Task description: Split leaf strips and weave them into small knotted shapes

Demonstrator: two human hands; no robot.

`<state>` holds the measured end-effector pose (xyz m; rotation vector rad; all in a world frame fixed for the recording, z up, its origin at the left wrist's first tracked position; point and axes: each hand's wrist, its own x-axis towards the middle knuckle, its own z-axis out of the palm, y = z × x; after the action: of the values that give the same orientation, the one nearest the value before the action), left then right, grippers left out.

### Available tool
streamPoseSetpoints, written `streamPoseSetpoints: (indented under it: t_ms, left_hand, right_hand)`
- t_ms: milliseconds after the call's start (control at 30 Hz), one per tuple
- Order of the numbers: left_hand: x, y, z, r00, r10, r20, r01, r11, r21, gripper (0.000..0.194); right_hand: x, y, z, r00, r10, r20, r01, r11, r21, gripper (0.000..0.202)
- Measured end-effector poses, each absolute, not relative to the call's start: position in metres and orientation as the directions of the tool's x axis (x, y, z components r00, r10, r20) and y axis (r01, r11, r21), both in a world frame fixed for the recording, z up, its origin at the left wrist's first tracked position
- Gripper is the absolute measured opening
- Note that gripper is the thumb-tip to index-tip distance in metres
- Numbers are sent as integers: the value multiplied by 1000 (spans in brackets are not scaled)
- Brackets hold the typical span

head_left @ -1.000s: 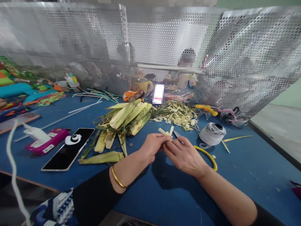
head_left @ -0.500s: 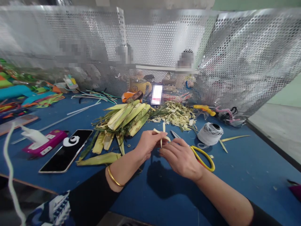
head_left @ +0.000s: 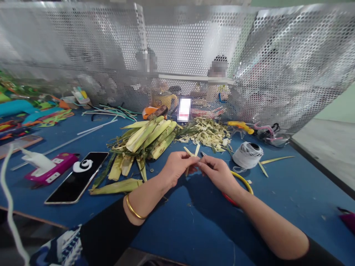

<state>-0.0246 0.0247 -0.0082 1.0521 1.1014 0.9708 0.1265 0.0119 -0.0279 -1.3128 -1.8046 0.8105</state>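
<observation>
Crossed strips of pale corn husk (head_left: 196, 150) stick up from the fingertips of my left hand (head_left: 177, 166), which pinches them. My right hand (head_left: 219, 173) meets it there, thumb and forefinger closed at the strips; the exact spot it grips is partly hidden. Under my right wrist lie scissors with yellow and red handles (head_left: 244, 179), their blades mostly covered by the hand. Beyond my left hand is a heap of larger corn husks (head_left: 149, 136). Shredded husk pieces (head_left: 208, 135) are piled behind both hands.
A spool of white thread (head_left: 247, 155) stands to the right. At left lie a black phone (head_left: 77, 181) and a magenta power strip (head_left: 52, 168) with a white cable. A yellow hot-glue gun (head_left: 240, 127) sits near the perforated screen (head_left: 188, 44). People show behind the screen.
My right hand has shifted from lying over the work to pinching beside my left fingertips. The husk strips have turned into a clearer V shape, and more of the red scissor handle shows.
</observation>
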Motion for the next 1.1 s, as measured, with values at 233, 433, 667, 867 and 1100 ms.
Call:
streamPoseSetpoints:
  t_ms: [233,433,667,867,1100]
  left_hand:
    - [-26,26,-4,147,958,-245,-92,259,961,14]
    - [-27,25,-7,261,922,-287,-113,325,939,17]
    - [-24,20,-10,363,870,-333,-10,361,933,31]
    - [-20,18,-15,361,873,-327,19,344,939,22]
    - [-20,17,-17,376,877,-300,57,302,952,19]
  right_hand:
    - [133,12,-18,-118,980,162,266,189,-945,30]
    - [132,17,-19,-35,990,135,245,140,-959,37]
    - [129,17,-26,-44,999,5,-9,5,-1000,37]
    - [124,16,-32,54,998,-12,-59,-9,-998,37]
    - [133,23,-38,167,968,189,283,136,-949,27]
